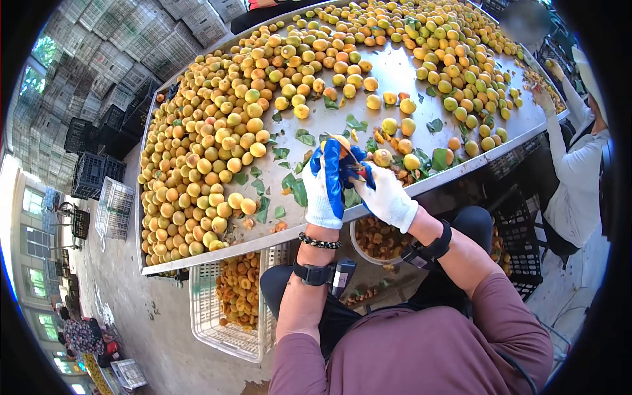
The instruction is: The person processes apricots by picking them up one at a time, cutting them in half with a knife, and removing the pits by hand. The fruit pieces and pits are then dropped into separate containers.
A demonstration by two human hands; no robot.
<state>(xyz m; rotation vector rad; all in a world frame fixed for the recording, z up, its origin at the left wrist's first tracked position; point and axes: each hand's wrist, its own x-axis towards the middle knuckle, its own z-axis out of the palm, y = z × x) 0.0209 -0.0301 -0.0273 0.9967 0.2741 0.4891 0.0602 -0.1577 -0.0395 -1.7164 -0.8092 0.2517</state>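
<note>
My left hand (325, 184), in a white glove with a blue coated palm, is closed around an apricot (340, 145) above the table's near edge. My right hand (390, 197), gloved the same way, grips a small knife (359, 168) with a reddish handle; its thin blade points at the fruit. Fingers cover part of both the fruit and the tool. Just beyond the hands, loose apricots (408, 126), cut pieces and green leaves (440, 159) lie on the metal table (395, 72).
Heaps of apricots (217, 138) cover the table's left and far parts. Below its edge stand a white crate (224, 339) of cut apricots and a white bucket (356, 247) of pieces. Another person (579, 171) works at the right, beside a black crate (520, 230). Stacked crates (125, 39) line the back left.
</note>
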